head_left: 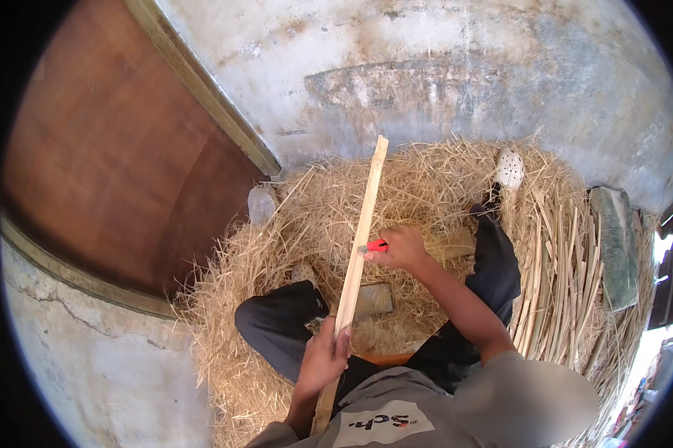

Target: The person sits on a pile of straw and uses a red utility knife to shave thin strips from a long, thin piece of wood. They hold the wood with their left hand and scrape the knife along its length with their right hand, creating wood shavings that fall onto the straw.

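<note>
A long pale strip of split bamboo point(368, 201) slants up and away from my lap, its lower end resting by my body. Around its lower part my left hand point(326, 353) is closed. My right hand point(402, 247) grips a red and black utility knife point(378, 245) beside the strip's middle. The grey front of the knife meets the strip's right edge; the exact cutting edge is too small to make out. My legs are spread on either side, with a pale block point(374, 299) lying between them, partly behind the strip.
Thick straw-like shavings point(307, 205) cover the ground. A bundle of thin strips point(554, 272) lies at the right, near a greenish slab point(615, 250). A stained wall point(463, 82) stands ahead; a brown door panel point(120, 149) is at the left. A white perforated shoe point(509, 168) shows at the far right.
</note>
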Action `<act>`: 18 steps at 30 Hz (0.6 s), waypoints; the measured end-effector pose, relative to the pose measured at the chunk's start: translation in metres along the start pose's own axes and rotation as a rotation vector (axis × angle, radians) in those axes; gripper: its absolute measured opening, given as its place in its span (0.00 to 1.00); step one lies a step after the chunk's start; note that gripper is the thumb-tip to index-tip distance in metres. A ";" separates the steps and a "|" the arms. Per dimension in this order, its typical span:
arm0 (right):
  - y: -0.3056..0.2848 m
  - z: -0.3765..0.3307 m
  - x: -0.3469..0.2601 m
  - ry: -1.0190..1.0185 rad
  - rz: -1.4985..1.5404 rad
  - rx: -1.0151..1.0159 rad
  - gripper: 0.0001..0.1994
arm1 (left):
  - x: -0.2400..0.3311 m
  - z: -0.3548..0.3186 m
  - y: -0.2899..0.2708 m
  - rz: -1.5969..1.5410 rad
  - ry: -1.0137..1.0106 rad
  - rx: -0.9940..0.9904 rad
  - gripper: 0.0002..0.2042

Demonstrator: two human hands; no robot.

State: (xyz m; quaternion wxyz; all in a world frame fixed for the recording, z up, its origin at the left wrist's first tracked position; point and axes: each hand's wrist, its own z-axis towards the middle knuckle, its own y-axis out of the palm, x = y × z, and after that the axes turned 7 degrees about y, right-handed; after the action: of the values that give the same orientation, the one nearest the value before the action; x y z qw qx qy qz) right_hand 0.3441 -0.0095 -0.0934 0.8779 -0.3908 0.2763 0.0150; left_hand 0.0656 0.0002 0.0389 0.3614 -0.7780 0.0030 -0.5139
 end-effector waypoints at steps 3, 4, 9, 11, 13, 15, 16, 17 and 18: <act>0.004 0.000 0.007 -0.004 0.016 0.004 0.36 | -0.005 0.001 0.002 0.016 0.011 -0.015 0.10; 0.005 0.001 0.010 -0.003 0.026 0.003 0.36 | -0.005 0.001 0.003 0.001 -0.005 -0.020 0.10; 0.008 0.003 0.015 -0.009 -0.028 0.000 0.36 | -0.003 0.004 0.001 -0.001 -0.009 -0.029 0.10; 0.009 0.003 0.017 0.001 -0.033 -0.005 0.36 | -0.003 0.002 0.001 -0.022 -0.001 -0.038 0.11; 0.013 0.005 0.024 0.030 -0.031 0.000 0.36 | -0.002 0.000 0.001 -0.047 -0.022 -0.037 0.12; 0.011 0.005 0.025 0.058 -0.051 -0.014 0.36 | -0.002 -0.001 0.001 -0.065 -0.039 -0.040 0.11; 0.009 0.005 0.024 0.072 -0.062 -0.021 0.35 | -0.004 -0.003 0.001 -0.071 -0.048 -0.046 0.11; 0.009 0.006 0.025 0.094 -0.071 -0.033 0.35 | -0.006 -0.004 0.001 -0.078 -0.057 -0.052 0.10; 0.009 0.008 0.027 0.116 -0.079 -0.046 0.34 | -0.008 -0.005 0.001 -0.079 -0.059 -0.053 0.10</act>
State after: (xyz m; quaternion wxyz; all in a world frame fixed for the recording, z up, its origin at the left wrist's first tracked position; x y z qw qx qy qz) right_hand 0.3687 -0.0034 -0.1086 0.8512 -0.4216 0.3105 -0.0362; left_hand 0.0586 -0.0005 0.0331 0.3202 -0.8017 -0.0248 -0.5042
